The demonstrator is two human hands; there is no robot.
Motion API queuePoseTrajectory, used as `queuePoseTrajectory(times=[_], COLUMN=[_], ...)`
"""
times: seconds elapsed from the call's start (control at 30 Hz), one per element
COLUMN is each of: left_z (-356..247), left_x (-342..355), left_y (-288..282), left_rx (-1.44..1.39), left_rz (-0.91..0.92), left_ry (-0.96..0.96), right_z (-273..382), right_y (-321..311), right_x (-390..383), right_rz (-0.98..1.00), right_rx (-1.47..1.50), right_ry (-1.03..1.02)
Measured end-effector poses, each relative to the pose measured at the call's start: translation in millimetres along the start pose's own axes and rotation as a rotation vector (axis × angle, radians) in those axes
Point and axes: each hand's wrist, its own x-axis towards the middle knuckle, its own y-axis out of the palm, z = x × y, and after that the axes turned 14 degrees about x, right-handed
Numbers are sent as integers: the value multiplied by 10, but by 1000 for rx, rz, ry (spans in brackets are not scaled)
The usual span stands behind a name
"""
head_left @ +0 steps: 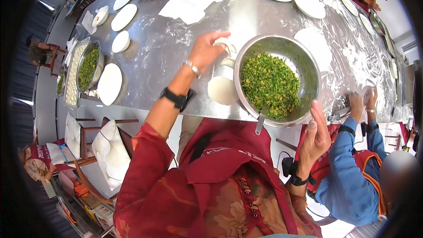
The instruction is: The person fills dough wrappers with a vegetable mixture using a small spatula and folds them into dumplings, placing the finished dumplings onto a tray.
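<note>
"Two bare hands flank the round steel bowl (309, 72); how does each stand?"

"The left hand (206, 52) bends its fingers about a pale dumpling (224, 44) left of the bowl; whether it pinches or merely touches cannot be told. The right hand (317, 137), fingers extended and thumb apart, shows nothing in its grasp near the bowl's lower right rim."

"Where might failure arise?"

"By judgement, at three points. A hard squeeze could split the dumpling's seam; moisture could glue the wrapper (221, 91) to the metal; a brushing sleeve could catch the spoon handle (261, 121), which projects over the rim, and scatter filling (269, 83)."

"And the materials?"

"Filling: loose, finely chopped, green with yellowish crumbs. Wrapper: a thin, matt, roughly circular disc, just beside the bowl. Dumpling: curved and smooth. Table (154, 59): grey metal, glossy where bare, elsewhere streaked with powdery flour (341, 64)."
</note>
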Motion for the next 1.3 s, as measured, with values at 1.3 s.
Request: queuePoseTrajectory(times=[1.3], left_z=[767], left_x=[-874], left_y=[327], left_rx=[920], left_rz=[-72], left_ry=[423], right_z=[-125], right_y=[-8], right_x=[-393], right_rz=[-157], right_rx=[217], right_ry=[167])
